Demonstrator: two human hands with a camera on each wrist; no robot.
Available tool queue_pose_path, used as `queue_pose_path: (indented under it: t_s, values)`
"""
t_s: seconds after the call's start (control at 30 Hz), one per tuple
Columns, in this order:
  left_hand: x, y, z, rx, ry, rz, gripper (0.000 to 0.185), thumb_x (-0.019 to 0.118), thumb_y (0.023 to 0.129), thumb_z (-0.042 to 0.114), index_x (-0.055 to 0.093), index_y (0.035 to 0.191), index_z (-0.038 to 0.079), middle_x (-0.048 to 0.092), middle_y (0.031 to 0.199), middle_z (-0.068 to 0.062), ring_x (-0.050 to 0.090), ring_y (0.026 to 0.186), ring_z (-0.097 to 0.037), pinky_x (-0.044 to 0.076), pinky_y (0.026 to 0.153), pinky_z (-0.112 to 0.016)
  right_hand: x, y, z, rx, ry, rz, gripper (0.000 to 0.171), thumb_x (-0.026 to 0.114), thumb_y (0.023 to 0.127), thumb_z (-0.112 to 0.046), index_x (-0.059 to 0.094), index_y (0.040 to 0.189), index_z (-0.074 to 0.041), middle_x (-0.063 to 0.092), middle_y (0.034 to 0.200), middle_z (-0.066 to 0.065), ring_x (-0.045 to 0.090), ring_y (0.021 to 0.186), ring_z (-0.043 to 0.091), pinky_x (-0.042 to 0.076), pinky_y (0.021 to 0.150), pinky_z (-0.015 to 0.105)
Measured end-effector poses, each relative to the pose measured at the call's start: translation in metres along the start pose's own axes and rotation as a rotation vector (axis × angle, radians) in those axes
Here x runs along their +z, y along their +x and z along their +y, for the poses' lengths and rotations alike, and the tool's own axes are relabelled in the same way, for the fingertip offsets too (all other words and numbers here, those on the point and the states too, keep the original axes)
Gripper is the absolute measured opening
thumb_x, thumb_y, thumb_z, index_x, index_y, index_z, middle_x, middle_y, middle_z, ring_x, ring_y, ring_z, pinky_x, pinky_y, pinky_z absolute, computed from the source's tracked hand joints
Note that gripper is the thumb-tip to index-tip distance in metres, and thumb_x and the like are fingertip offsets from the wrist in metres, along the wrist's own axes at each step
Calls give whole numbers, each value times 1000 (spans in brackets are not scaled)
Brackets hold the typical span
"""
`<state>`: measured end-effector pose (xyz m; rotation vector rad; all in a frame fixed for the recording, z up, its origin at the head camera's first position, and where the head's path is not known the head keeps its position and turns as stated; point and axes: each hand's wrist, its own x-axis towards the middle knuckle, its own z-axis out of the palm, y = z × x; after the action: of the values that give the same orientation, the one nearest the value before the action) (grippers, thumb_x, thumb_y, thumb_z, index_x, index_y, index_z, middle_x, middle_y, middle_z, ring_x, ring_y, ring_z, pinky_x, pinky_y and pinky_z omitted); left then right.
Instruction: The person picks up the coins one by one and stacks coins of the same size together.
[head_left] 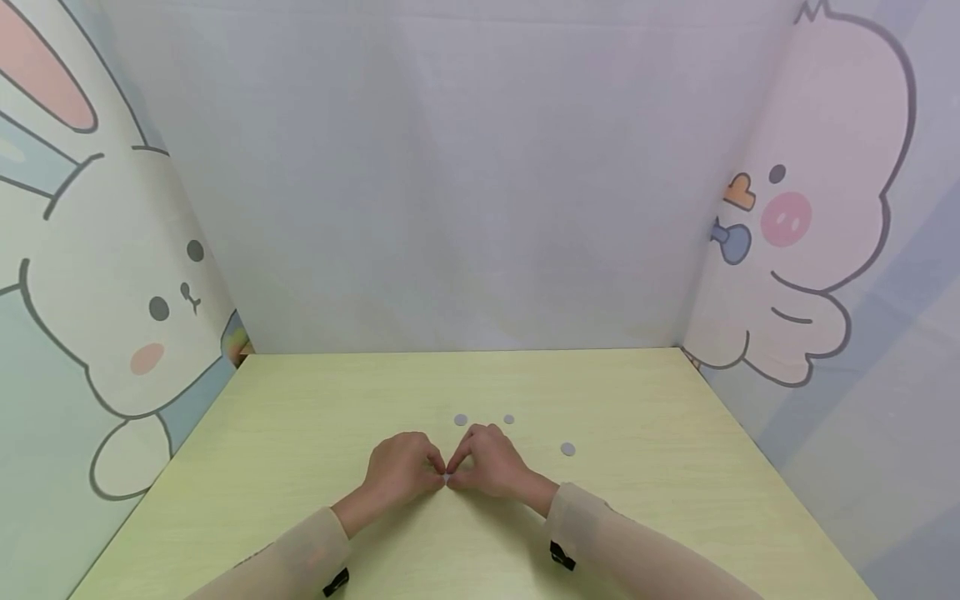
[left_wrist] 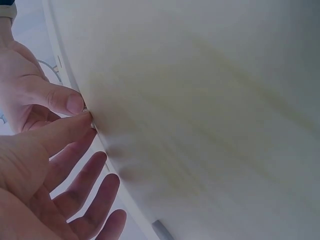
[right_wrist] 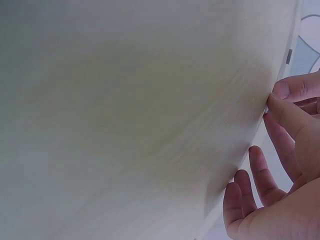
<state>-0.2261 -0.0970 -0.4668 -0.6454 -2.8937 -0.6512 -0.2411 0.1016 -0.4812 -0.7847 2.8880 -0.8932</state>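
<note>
Both hands meet low over the middle of the table. Thumb and index finger of the left hand (head_left: 403,468) pinch one side of a small silvery coin (head_left: 448,477), and the right hand (head_left: 491,463) pinches it from the other side. Fingertips cover most of the coin, leaving only a sliver visible. In the left wrist view, the left hand's other fingers (left_wrist: 92,205) spread loosely near the tabletop. Beyond the hands lie a grey coin (head_left: 461,420) and a smaller coin (head_left: 509,419); another coin (head_left: 567,449) is right of the right hand.
The pale yellow table (head_left: 322,392) reaches back to a plain light curtain (head_left: 465,183). Cartoon-printed panels stand on both sides, with a rabbit (head_left: 120,317) at left and a pink chick (head_left: 832,142) at right.
</note>
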Motion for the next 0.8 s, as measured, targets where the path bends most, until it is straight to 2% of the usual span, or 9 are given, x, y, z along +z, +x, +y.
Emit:
queue_pose_path:
  t_s: [0.57,0.8]
  values:
    - [0,-1,1,21,1,22,11,94,78,22,84,76,26,73,84,11,66,77,-11,45,56,-28,3,1,3,-11,-13,6,7,92,84,-28,86,81,-30,61,92,-16,50,92,5,41,84,28]
    - [1,-1,0,23,13,34,12,94,77,22,83,75,26,72,82,11,65,76,-10,45,56,-29,-2,-1,2,-18,0,-12,5,92,84,-26,86,83,-27,63,92,-14,53,93,6,42,88,31]
